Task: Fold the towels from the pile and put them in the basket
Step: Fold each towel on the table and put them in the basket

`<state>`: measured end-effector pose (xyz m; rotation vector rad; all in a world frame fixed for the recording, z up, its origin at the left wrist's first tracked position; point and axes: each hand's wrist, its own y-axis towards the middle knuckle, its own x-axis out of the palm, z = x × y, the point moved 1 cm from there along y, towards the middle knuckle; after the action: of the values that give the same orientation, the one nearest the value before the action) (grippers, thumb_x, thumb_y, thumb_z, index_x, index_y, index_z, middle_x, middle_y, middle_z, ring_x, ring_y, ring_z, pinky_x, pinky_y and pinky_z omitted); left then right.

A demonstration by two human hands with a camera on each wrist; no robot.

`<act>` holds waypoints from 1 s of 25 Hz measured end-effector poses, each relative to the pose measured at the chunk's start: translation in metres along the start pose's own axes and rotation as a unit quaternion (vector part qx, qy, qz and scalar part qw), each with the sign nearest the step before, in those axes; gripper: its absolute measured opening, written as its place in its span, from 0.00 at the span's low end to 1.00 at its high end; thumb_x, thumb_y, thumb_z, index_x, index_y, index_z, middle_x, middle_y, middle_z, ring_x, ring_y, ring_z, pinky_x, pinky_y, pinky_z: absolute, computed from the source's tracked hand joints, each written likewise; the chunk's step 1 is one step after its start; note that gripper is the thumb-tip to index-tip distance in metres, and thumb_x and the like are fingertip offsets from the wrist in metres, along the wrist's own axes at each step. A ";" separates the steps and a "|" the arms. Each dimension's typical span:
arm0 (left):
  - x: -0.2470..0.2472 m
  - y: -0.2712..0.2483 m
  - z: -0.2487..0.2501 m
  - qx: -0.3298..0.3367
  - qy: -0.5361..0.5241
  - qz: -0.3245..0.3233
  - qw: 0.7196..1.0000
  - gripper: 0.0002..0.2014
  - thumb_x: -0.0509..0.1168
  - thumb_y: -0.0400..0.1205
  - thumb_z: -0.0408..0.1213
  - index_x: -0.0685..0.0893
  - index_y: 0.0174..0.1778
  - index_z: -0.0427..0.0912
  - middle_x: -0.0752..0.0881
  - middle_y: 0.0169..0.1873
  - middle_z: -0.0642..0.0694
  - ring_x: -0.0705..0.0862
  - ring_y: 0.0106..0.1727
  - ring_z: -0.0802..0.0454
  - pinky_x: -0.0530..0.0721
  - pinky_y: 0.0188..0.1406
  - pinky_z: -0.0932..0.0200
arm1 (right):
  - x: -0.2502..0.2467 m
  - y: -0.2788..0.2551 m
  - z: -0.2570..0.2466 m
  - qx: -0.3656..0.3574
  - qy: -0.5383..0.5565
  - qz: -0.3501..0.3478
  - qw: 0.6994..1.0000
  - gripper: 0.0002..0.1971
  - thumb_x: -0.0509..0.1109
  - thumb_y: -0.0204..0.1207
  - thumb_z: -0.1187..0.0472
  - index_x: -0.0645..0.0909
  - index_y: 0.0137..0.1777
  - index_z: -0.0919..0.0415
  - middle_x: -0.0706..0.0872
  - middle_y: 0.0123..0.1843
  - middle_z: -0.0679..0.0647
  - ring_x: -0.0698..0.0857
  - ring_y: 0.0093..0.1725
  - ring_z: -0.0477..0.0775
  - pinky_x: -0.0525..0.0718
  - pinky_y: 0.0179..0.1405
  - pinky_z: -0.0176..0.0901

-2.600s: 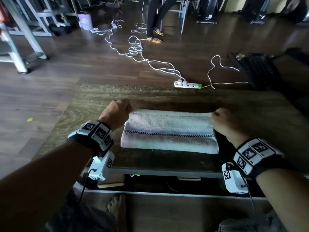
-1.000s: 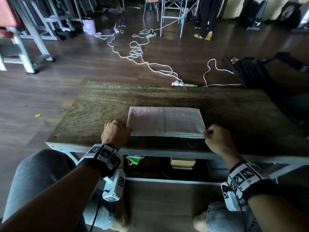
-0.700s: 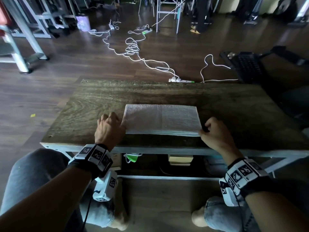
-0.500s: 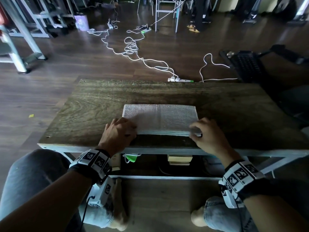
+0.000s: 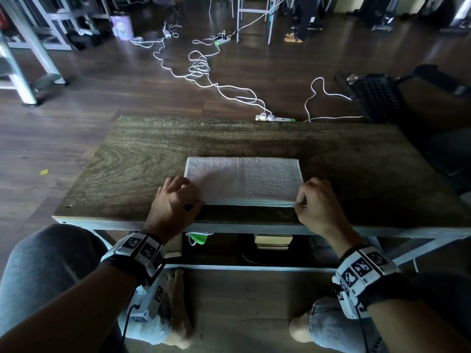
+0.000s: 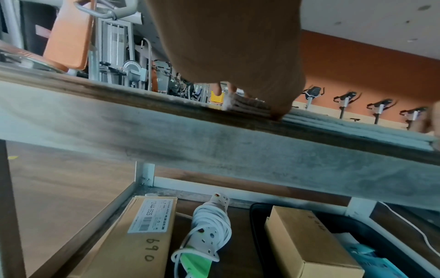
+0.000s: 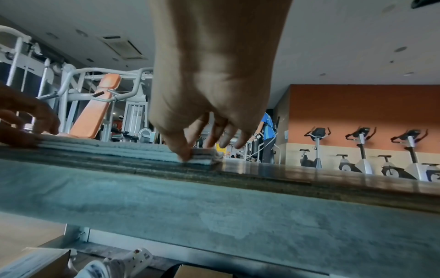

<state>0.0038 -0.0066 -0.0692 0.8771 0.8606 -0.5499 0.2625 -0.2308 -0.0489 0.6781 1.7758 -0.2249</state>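
On table (image 5: 142, 159), hands (image 5: 175, 200) gripping towel (image 5: 244, 179)

The towel (image 5: 243, 180), a long strip with its checked band showing 2.6 s ago, now lies folded over into a plain stacked rectangle. The left hand (image 5: 175, 205) and right hand (image 5: 314, 203) are no longer fists at its far ends; they grip its near corners, thumbs at the edge.

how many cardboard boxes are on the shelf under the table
2 in the left wrist view: a long labelled box at the left, and a smaller box to the right of the coiled power strip. More may be hidden beyond the frame.
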 end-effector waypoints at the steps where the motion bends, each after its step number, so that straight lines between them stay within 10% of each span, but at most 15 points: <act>1: -0.001 0.001 0.004 0.004 0.007 -0.022 1.000 0.16 0.75 0.71 0.48 0.85 0.52 0.47 0.82 0.55 0.52 0.78 0.55 0.46 0.79 0.51 0.46 | 0.001 0.000 -0.001 -0.017 0.003 -0.003 1.000 0.09 0.77 0.71 0.65 0.80 0.42 0.53 0.78 0.50 0.47 0.75 0.55 0.49 0.79 0.52 0.42; 5: 0.004 0.005 0.024 0.018 0.062 -0.144 0.987 0.32 0.58 0.75 0.64 0.73 0.75 0.57 0.71 0.76 0.58 0.70 0.75 0.52 0.71 0.63 0.47 | 0.012 -0.002 -0.016 -0.101 0.040 -0.053 0.993 0.19 0.73 0.76 0.52 0.82 0.66 0.52 0.80 0.64 0.45 0.76 0.66 0.49 0.76 0.67 0.46; 10: 0.006 0.014 0.054 0.014 0.148 -0.073 0.986 0.19 0.55 0.80 0.60 0.84 0.41 0.52 0.84 0.44 0.54 0.81 0.50 0.48 0.70 0.56 0.45 | 0.005 0.010 -0.027 -0.083 0.026 0.005 0.996 0.19 0.64 0.80 0.45 0.74 0.28 0.48 0.77 0.30 0.45 0.77 0.30 0.45 0.74 0.37 0.44; 14: 0.029 0.036 0.072 0.021 0.036 -0.117 0.992 0.23 0.46 0.84 0.53 0.80 0.65 0.48 0.80 0.65 0.46 0.75 0.69 0.44 0.75 0.65 0.41 | 0.023 0.014 -0.054 -0.086 0.092 0.029 0.992 0.14 0.63 0.82 0.53 0.83 0.62 0.55 0.86 0.60 0.52 0.82 0.62 0.52 0.80 0.64 0.48; 17: 0.057 0.035 0.086 0.011 0.055 -0.218 0.974 0.30 0.38 0.85 0.53 0.55 0.85 0.50 0.56 0.85 0.50 0.50 0.86 0.48 0.53 0.84 0.45 | 0.053 0.015 -0.073 -0.093 0.055 -0.077 0.991 0.32 0.44 0.84 0.47 0.60 0.85 0.60 0.65 0.86 0.56 0.61 0.85 0.53 0.61 0.84 0.54; 25: 0.063 0.037 0.065 -0.004 0.082 -0.212 0.974 0.28 0.40 0.87 0.60 0.49 0.85 0.60 0.49 0.86 0.51 0.45 0.86 0.52 0.44 0.85 0.47 | 0.069 0.026 -0.054 -0.075 -0.086 -0.093 0.989 0.37 0.33 0.81 0.41 0.53 0.88 0.54 0.55 0.89 0.51 0.50 0.88 0.52 0.51 0.86 0.55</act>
<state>0.0920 -0.0460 -0.0823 0.7382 1.2136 -0.8516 0.2206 -0.1607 -0.0908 0.3735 1.6715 -0.2652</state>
